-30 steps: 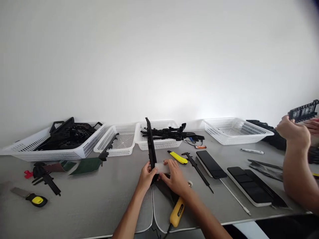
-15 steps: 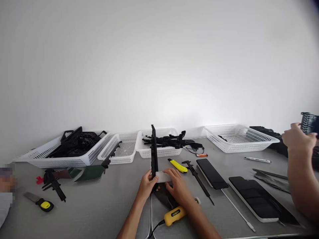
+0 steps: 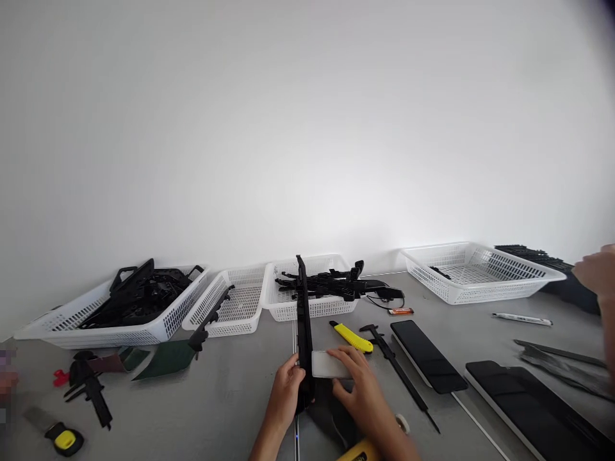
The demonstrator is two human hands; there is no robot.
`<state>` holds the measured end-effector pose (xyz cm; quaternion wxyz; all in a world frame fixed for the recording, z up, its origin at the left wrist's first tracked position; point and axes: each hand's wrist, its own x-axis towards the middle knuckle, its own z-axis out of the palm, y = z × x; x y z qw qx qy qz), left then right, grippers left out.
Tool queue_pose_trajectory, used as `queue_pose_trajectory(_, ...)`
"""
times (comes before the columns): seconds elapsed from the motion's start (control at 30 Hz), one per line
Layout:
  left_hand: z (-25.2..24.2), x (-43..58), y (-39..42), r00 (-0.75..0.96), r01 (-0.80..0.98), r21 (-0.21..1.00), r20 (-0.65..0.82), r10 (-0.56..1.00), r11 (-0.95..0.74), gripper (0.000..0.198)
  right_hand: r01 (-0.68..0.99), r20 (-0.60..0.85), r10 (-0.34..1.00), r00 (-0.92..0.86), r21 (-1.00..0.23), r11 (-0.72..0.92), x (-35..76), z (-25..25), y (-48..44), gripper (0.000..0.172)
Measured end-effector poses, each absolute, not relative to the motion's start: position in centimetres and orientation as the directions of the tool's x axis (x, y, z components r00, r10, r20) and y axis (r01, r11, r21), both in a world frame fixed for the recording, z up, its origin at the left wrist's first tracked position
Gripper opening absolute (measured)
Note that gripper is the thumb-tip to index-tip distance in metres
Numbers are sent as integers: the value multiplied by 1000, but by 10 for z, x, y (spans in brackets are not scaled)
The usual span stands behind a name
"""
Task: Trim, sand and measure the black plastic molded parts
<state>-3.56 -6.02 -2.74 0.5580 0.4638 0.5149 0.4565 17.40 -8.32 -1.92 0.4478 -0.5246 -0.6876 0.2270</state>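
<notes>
My left hand (image 3: 283, 392) is closed around the lower part of a long, narrow black plastic strip (image 3: 303, 320), which points away from me. In my right hand (image 3: 361, 388) a flat, whitish rectangular block (image 3: 328, 365) is gripped between fingers and thumb. The block's left end is at the strip's right side; whether it presses on it I cannot tell. Beneath my right hand lies a dark, flat piece (image 3: 332, 413), partly hidden. A yellow corded tool (image 3: 361, 451) shows at the bottom edge, partly behind my right forearm.
Behind the strip, a white basket (image 3: 283, 312) holds black parts. A yellow utility knife (image 3: 353, 337), a black caliper (image 3: 401, 368) and a phone-like device (image 3: 426, 356) lie to the right. Another basket (image 3: 461, 293) stands farther right, near a co-worker's hand (image 3: 596, 272). Green sheets (image 3: 166, 358) lie left.
The view has shifted, so the table things sit lower. My hands keep hold of the strip and block. The co-worker's hand at right has moved outward, and its black part is out of view.
</notes>
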Motion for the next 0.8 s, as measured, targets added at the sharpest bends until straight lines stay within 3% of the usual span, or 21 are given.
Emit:
queue_pose_trajectory(0.1,-35,-40,-61,30,-52,981,-186,982,188,82,351,259,958,-123,-891,286,181,-13,-91,36)
queue_pose_trajectory(0.2,-42,-43,-64,0,-71,979,-192,981,192,79,217,68,980,-185,-970,108,184,-8,-93,56)
queue_pose_trajectory(0.33,-44,-44,-69,88,-82,982,-165,982,173,72,119,-56,985,-164,-992,-37,182,-12,-90,63)
queue_pose_trajectory(0.53,-41,-42,-72,204,-126,973,-163,965,191,72,152,-81,994,-73,-986,-69,180,-20,-82,61)
queue_pose_trajectory(0.7,-35,-38,-78,105,-82,969,-226,968,235,70,168,-55,988,-142,-985,-31,182,-22,-83,54)
queue_pose_trajectory(0.8,-28,-35,-81,107,-89,976,-189,976,199,66,171,-64,987,-150,-985,-38,184,-26,-85,57)
